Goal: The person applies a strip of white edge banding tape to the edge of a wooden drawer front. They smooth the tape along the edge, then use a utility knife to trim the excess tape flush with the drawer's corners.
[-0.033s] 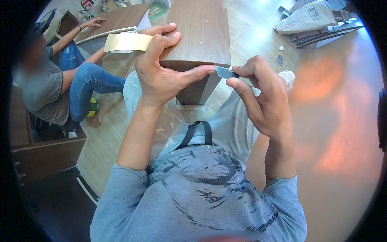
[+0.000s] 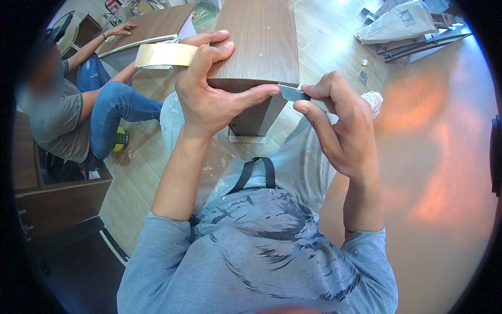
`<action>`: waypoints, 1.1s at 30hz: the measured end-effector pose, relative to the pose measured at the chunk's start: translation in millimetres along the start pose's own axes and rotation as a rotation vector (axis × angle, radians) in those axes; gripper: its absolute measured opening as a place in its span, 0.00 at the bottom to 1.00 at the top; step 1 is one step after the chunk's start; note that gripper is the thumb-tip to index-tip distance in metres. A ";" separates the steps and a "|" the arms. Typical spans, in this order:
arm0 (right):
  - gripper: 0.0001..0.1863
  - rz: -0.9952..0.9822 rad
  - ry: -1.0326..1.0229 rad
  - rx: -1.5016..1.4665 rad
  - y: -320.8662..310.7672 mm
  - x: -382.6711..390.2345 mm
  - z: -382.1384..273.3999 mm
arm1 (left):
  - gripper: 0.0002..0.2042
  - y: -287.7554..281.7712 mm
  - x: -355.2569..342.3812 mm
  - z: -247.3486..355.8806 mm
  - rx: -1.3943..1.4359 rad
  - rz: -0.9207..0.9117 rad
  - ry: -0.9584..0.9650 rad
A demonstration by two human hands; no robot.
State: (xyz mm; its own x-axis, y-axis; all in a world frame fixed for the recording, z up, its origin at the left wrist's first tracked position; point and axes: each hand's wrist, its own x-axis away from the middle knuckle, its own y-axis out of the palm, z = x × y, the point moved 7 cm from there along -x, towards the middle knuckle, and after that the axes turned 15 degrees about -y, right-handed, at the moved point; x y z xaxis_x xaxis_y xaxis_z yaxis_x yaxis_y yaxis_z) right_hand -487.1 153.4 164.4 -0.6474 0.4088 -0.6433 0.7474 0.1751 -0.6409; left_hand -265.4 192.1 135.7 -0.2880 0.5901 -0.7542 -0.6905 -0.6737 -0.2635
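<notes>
My left hand (image 2: 206, 91) is closed around the near left corner of a brown wood-grain panel (image 2: 261, 36). Its fingers rest on the top face and its thumb runs along the near edge. A pale yellow roll of tape (image 2: 164, 54) sits at the back of these fingers; whether they pass through it I cannot tell. My right hand (image 2: 345, 123) pinches a small scraper (image 2: 294, 94), its grey-blue blade touching the panel's near right corner, by my left thumb tip. My right fingers hide the handle. A crumpled white cloth (image 2: 373, 102) shows behind that hand; whether it is held is unclear.
At the left a person (image 2: 57, 115) in jeans sits with a hand on another wood-grain panel (image 2: 151, 29). A dark wooden cabinet (image 2: 68, 196) stands at lower left. A glossy brown surface (image 2: 434, 183) spans the right, with a white sack (image 2: 397, 23) beyond.
The scraper blade has tilted very slightly at the panel corner. Otherwise both hands and the panel look the same.
</notes>
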 end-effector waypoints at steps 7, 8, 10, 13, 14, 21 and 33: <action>0.15 0.024 -0.036 0.004 2.0 -3.3 4.2 | 0.39 0.5 -3.6 0.5 -0.040 0.003 0.045; 0.15 0.020 -0.036 0.001 1.9 -3.7 4.5 | 0.39 0.3 -3.6 0.0 -0.041 0.002 0.041; 0.15 -0.002 -0.047 0.010 2.5 -4.9 4.2 | 0.38 -0.1 -4.0 -1.2 -0.042 -0.001 0.035; 0.14 -0.030 -0.060 0.030 2.5 -6.3 3.0 | 0.38 -0.1 -4.3 -2.1 -0.038 0.001 0.030; 0.15 -0.017 -0.053 0.027 2.0 -6.7 3.5 | 0.38 0.0 -4.3 -2.2 -0.037 0.001 0.024; 0.16 0.009 -0.046 0.028 3.2 -6.8 5.2 | 0.38 -0.6 -5.1 -0.7 -0.060 0.006 0.021; 0.15 -0.019 -0.024 0.049 2.5 -10.9 4.1 | 0.37 0.3 -6.2 -2.2 -0.041 0.010 0.009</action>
State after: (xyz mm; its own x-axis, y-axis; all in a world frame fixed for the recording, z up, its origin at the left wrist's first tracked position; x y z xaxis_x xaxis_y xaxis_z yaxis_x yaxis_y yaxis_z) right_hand -478.9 145.7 168.1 -0.6654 0.3843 -0.6400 0.7269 0.1383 -0.6727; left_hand -262.4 187.3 139.0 -0.2888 0.5793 -0.7622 -0.6594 -0.6976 -0.2803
